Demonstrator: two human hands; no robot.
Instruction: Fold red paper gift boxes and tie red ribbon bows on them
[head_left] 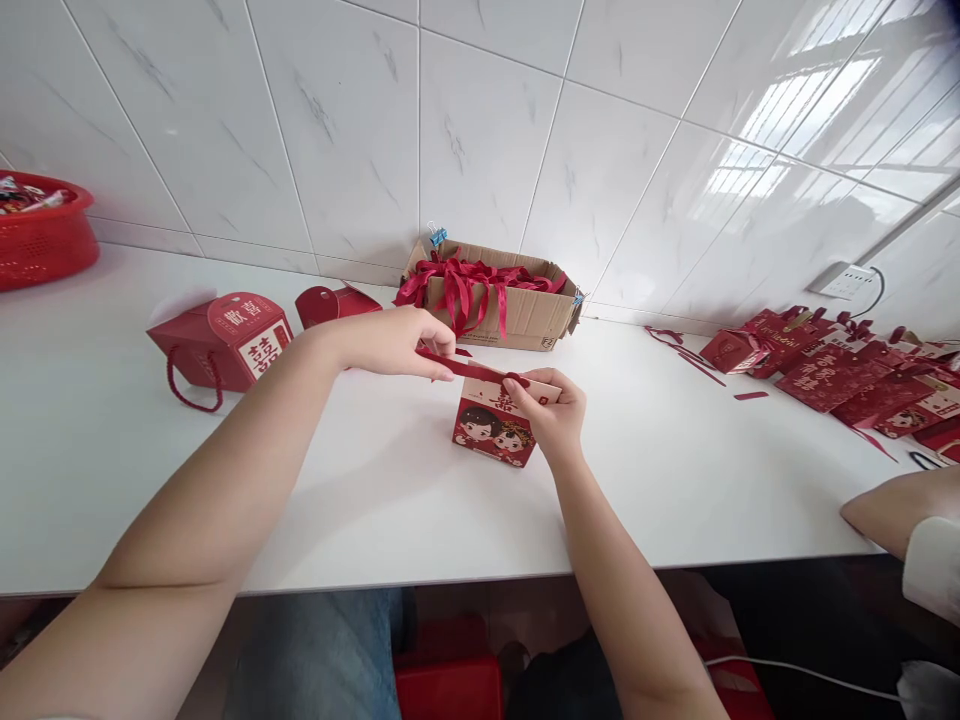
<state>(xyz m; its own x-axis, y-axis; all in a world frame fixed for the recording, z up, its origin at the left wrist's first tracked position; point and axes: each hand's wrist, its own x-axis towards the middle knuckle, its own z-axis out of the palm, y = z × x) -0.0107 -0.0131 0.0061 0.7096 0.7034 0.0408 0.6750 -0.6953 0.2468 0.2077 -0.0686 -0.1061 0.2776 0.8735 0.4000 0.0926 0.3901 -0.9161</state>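
Note:
A small red and cream gift box (495, 432) printed with two cartoon figures stands on the white table in front of me. A dark red ribbon (472, 369) runs across its top. My left hand (405, 342) pinches one end of that ribbon, to the left of the box. My right hand (551, 405) is closed at the box's upper right corner, with the thumb pressing the ribbon against the top. The far side of the box and the right fingertips behind it are hidden.
Behind the gift box, a cardboard box (525, 318) holds many red ribbons. Red gift boxes (199, 350) stand at left, near a red basket (49, 240). More boxes (832, 375) crowd the right, below a power socket (844, 282). Another person's arm (900, 505) rests at the right edge.

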